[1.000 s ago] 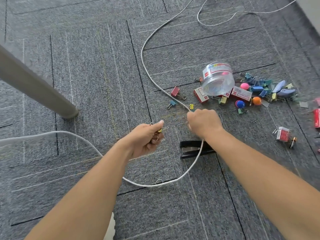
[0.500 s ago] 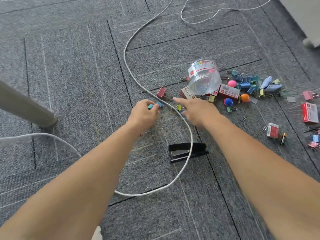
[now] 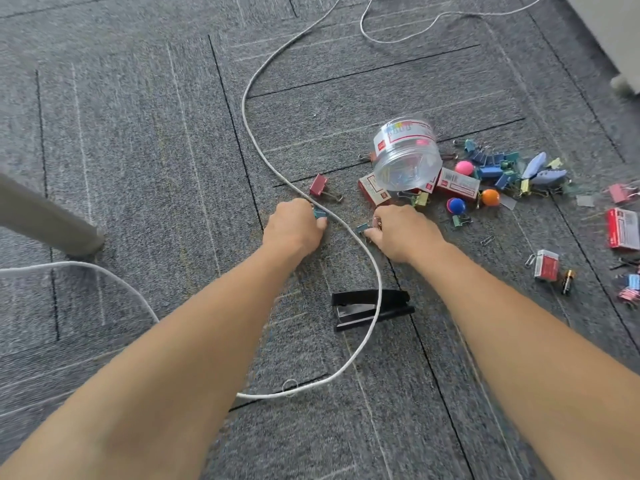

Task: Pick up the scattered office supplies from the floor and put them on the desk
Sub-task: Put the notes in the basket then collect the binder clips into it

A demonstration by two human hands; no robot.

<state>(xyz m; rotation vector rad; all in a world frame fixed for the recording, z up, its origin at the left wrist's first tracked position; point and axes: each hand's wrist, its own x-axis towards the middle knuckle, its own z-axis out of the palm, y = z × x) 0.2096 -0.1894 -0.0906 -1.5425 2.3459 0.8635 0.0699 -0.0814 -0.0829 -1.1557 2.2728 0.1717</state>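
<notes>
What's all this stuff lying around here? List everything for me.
carpet: one, grey, whole floor
desk leg: one, grey, left edge
cable: one long, white, crosses stapler
stapler: one, black, between forearms
jar: one, clear, on its side
red clip: one, left of jar
staple boxes: at least four, red-white, by jar and far right
balls: three, pink, orange, blue, right of jar
blue clips: heap, right of jar
left teal clip: one, beside cable
right teal clip: one, beside cable
left hand: fingers pinch left teal clip
right hand: fingers pinch right teal clip
</notes>
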